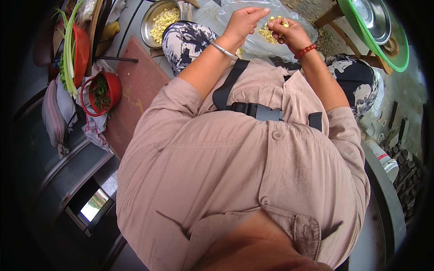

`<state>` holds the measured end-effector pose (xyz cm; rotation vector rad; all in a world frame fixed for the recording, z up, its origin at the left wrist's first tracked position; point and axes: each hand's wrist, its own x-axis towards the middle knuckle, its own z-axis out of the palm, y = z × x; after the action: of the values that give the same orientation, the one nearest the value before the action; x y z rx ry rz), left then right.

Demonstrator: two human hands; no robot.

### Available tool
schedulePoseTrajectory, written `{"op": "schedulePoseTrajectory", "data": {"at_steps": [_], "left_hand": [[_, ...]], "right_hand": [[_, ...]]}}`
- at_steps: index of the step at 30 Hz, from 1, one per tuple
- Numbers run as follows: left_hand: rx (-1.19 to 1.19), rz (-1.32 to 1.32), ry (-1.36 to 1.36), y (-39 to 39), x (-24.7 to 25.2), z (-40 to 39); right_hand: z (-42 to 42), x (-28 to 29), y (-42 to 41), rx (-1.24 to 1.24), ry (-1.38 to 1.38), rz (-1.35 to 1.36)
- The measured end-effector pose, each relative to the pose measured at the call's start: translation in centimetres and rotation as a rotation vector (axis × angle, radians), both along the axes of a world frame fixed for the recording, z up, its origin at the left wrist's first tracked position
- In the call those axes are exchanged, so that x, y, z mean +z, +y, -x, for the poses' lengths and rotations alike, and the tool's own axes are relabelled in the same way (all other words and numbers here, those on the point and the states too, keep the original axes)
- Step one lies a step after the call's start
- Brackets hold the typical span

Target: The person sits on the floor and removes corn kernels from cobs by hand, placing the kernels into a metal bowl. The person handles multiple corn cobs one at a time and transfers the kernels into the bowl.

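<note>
My left hand (244,21), with a silver bangle on its wrist, reaches over a clear plastic bag (288,50). Its thumb and forefinger point toward my right hand; whether anything lies between them cannot be seen. My right hand (286,31), below a red bead bracelet, has its fingers closed on yellow bean sprouts (284,23). More bean sprouts (267,35) lie on the plastic just beside and under that hand. To the left, next to my knee, a round metal bowl (145,29) holds a heap of pale yellow sprouts.
A red board (137,73) lies left, beside a red basket (117,88) of green leaves. Celery stalks (68,56) rest by another red container (80,50). A green plastic basket (401,50) holding a metal bowl (369,17) sits on a wooden stool (344,34) at upper right.
</note>
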<state>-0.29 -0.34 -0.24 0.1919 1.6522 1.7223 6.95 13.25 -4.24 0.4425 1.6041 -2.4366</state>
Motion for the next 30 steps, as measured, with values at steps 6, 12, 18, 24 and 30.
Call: {"op": "schedulePoseTrajectory", "data": {"at_steps": [6, 12, 18, 24, 30], "left_hand": [[-0.105, 0.045, 0.324, 0.1, -1.6, -0.2], [-0.02, 0.122, 0.459, -0.2, -2.9, 0.4], [-0.036, 0.113, 0.479, 0.0, -3.6, 0.4], [-0.094, 0.093, 0.507, 0.2, -3.3, 0.0], [-0.074, 0.109, 0.402, 0.5, -2.2, -0.5]], "right_hand": [[-0.2, -0.4, 0.1, 0.082, 0.024, -0.01], [-0.2, 0.3, 0.1, 0.09, -0.013, 0.017], [-0.2, 0.3, 0.0, 0.106, -0.001, -0.009], [-0.1, 0.0, -0.4, 0.047, -0.002, -0.014], [0.1, -0.3, -0.5, 0.041, 0.026, -0.008]]}}
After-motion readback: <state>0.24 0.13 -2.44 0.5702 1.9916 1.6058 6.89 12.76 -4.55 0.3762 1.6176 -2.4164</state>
